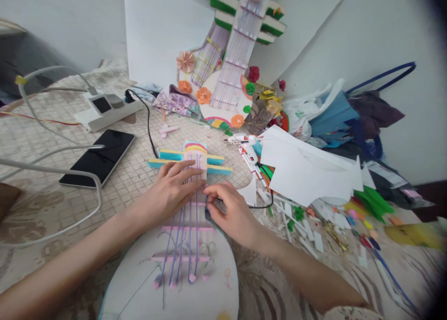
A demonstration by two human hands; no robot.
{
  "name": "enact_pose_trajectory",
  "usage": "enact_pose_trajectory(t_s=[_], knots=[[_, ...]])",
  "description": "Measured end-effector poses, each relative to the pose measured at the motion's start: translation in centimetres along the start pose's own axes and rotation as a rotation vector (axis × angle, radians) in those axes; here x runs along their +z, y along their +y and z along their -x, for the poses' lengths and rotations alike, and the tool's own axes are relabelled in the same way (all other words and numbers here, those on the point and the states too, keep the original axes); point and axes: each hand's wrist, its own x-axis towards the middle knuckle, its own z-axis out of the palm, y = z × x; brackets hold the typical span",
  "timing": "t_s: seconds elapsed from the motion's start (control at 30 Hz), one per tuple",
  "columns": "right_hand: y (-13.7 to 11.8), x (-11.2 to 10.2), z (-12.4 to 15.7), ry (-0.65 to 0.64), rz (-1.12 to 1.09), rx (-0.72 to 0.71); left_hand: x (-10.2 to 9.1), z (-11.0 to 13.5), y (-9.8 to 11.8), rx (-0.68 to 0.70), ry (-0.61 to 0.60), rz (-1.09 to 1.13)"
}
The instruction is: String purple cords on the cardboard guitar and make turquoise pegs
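Note:
A handmade paper guitar [209, 296] lies on the table with its round white body towards me. Purple strings [179, 245] run up its neck over pink crossbars, from small pink pegs on the body. My left hand [171, 190] rests across the upper neck, fingers stretched out over the strings. At the neck's right edge my right hand [233, 210] is pinched, its fingertips close to the left fingers. A bit of purple string seems to show at that pinch, mostly hidden. Blue and yellow bars [220, 169] stick out on both sides of the headstock.
Two decorated paper guitars [223, 96] stand at the back. A phone [101, 157], white cables and a power strip [108, 115] are on the left. To the right lie a glue gun [240, 138], white sheets [307, 166], paper scraps, scissors [335, 238] and bags [331, 115].

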Motion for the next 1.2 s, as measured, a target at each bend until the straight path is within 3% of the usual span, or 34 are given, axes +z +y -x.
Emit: enact_pose_trajectory(t_s=[0.27, 0.53, 0.73, 1.2], knots=[[-0.1, 0.1, 0.3, -0.023, -0.028, 0.054, -0.2, -0.4, 0.3, 0.023, 0.0, 0.022], [-0.1, -0.1, 0.6, 0.011, -0.083, 0.096, -0.4, -0.8, 1.4, 0.034, 0.075, 0.098], [-0.4, -0.2, 0.7, 0.003, -0.102, 0.062, -0.6, -0.9, 1.8, 0.012, 0.056, 0.114], [-0.4, -0.7, 3.3, -0.001, 0.12, 0.055, -0.7, -1.1, 1.7, 0.06, 0.015, 0.12]])
